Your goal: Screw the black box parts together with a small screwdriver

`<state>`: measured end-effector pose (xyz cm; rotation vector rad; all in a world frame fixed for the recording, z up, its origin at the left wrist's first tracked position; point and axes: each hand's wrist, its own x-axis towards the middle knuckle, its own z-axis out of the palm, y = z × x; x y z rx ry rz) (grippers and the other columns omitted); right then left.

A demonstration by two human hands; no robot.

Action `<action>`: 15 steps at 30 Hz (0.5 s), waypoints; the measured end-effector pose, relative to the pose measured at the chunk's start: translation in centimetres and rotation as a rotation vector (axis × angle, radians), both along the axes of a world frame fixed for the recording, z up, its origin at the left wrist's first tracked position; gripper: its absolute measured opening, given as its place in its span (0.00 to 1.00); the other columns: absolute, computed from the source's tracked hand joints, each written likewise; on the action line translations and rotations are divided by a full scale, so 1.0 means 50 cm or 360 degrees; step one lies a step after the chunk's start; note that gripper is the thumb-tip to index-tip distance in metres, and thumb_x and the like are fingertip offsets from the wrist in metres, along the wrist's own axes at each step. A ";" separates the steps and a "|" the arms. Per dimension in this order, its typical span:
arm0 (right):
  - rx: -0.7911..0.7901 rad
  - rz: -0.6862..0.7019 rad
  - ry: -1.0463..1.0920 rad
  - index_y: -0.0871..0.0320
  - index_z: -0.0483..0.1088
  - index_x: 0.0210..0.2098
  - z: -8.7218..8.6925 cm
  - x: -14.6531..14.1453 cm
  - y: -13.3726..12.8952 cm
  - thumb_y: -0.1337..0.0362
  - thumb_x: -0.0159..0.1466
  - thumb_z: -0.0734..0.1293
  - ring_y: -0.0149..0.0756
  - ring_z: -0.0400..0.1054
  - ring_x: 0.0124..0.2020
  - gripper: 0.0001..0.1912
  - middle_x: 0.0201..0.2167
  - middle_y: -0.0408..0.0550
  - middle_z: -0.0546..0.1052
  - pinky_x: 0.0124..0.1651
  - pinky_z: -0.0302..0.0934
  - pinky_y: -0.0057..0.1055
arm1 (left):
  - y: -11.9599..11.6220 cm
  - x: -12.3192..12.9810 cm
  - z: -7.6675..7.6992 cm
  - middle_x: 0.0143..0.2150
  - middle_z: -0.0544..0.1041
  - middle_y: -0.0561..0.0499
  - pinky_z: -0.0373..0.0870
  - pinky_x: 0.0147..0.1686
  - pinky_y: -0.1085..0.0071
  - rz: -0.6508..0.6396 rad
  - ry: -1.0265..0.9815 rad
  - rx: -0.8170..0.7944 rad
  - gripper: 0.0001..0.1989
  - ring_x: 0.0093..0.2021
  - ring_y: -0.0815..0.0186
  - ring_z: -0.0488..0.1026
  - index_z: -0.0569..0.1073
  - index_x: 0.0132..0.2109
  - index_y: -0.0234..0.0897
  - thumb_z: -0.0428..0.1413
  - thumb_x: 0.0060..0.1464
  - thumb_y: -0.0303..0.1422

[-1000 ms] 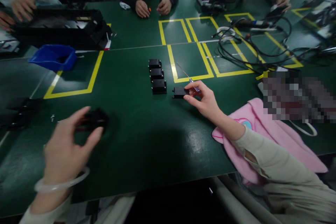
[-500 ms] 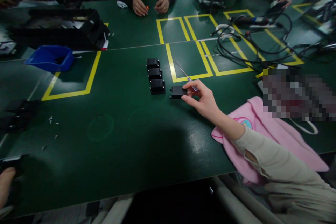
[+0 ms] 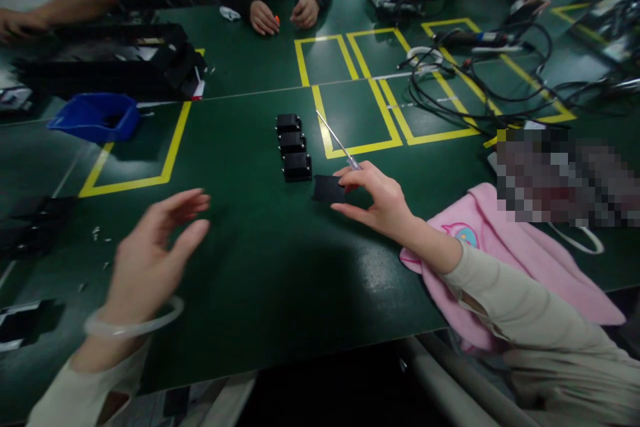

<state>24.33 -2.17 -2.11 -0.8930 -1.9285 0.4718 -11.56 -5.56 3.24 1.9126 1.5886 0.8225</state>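
Between the thumb and fingers of my right hand (image 3: 377, 200) is a flat black box (image 3: 329, 189). The same hand also keeps a screwdriver (image 3: 340, 140), its thin metal shaft slanting up and to the left. My left hand (image 3: 150, 253) hangs over the left part of the green table (image 3: 240, 267), thumb and fingers apart and nothing between them. Three black blocks (image 3: 297, 165) stand in a column just left of the black box. Small screws (image 3: 97, 233) lie beside my left hand.
A blue bin (image 3: 95, 117) and a long black housing (image 3: 115, 60) sit at the back left. Cables (image 3: 425, 90) spread at the back right. A pink cloth (image 3: 520, 247) lies under my right forearm. Across the table, a person's hands (image 3: 265, 18) rest on its edge.
My left hand has come in from the lower left edge, where it touched a dark object that now lies there alone. My right hand has drawn the black box slightly nearer.
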 end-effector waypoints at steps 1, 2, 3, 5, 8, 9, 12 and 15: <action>0.0013 0.0000 -0.0034 0.50 0.71 0.47 0.000 0.000 -0.002 0.57 0.67 0.74 0.44 0.76 0.42 0.12 0.49 0.51 0.80 0.46 0.74 0.45 | 0.015 0.048 -0.014 0.60 0.78 0.51 0.74 0.64 0.49 -0.0032 -0.0133 -0.0111 0.23 0.61 0.54 0.76 0.69 0.66 0.49 0.58 0.67 0.45; 0.0035 0.0002 -0.0056 0.50 0.71 0.47 -0.001 -0.001 -0.004 0.56 0.67 0.74 0.45 0.77 0.44 0.12 0.49 0.52 0.80 0.46 0.75 0.45 | 0.028 0.097 -0.024 0.59 0.79 0.47 0.77 0.62 0.51 -0.0130 -0.0294 -0.0199 0.25 0.59 0.54 0.78 0.70 0.66 0.45 0.59 0.66 0.46; 0.0052 0.0006 -0.0081 0.50 0.71 0.47 -0.003 -0.002 -0.006 0.56 0.68 0.74 0.46 0.77 0.46 0.12 0.49 0.52 0.80 0.47 0.75 0.45 | 0.039 0.145 -0.032 0.59 0.79 0.45 0.78 0.59 0.53 -0.0229 -0.0426 -0.0318 0.26 0.58 0.55 0.78 0.69 0.66 0.42 0.59 0.65 0.45; 0.0077 -0.0008 -0.0115 0.50 0.71 0.48 -0.007 -0.005 -0.008 0.56 0.68 0.73 0.47 0.77 0.48 0.12 0.49 0.53 0.80 0.48 0.74 0.44 | 0.054 0.226 -0.042 0.57 0.80 0.43 0.81 0.52 0.57 -0.0364 -0.0681 -0.0511 0.27 0.54 0.57 0.80 0.68 0.66 0.38 0.58 0.64 0.44; 0.0046 -0.0003 -0.0090 0.50 0.71 0.49 -0.011 -0.009 -0.009 0.56 0.69 0.73 0.46 0.76 0.47 0.12 0.47 0.53 0.79 0.47 0.74 0.43 | 0.068 0.289 -0.049 0.50 0.81 0.45 0.80 0.42 0.66 -0.0427 -0.0899 -0.0623 0.26 0.46 0.61 0.80 0.68 0.65 0.37 0.58 0.64 0.41; -0.0009 0.0009 -0.0034 0.50 0.71 0.48 -0.013 -0.011 -0.008 0.56 0.68 0.74 0.45 0.76 0.47 0.13 0.47 0.53 0.79 0.47 0.74 0.42 | 0.071 0.296 -0.050 0.46 0.80 0.47 0.79 0.40 0.68 -0.0432 -0.0891 -0.0576 0.24 0.43 0.63 0.79 0.70 0.63 0.37 0.58 0.64 0.40; -0.0307 0.0029 0.0280 0.51 0.68 0.47 -0.014 -0.015 -0.001 0.54 0.68 0.73 0.41 0.75 0.44 0.14 0.44 0.50 0.77 0.45 0.74 0.39 | 0.078 0.294 -0.051 0.39 0.77 0.51 0.75 0.38 0.70 -0.0506 -0.0673 -0.0369 0.22 0.37 0.67 0.74 0.72 0.64 0.38 0.55 0.67 0.38; -0.0734 0.0117 0.0596 0.52 0.65 0.43 -0.016 -0.019 0.009 0.53 0.67 0.74 0.31 0.73 0.33 0.16 0.38 0.44 0.76 0.36 0.71 0.30 | 0.081 0.285 -0.052 0.41 0.76 0.52 0.74 0.41 0.70 -0.0629 -0.0385 -0.0167 0.22 0.37 0.67 0.73 0.69 0.67 0.40 0.51 0.70 0.36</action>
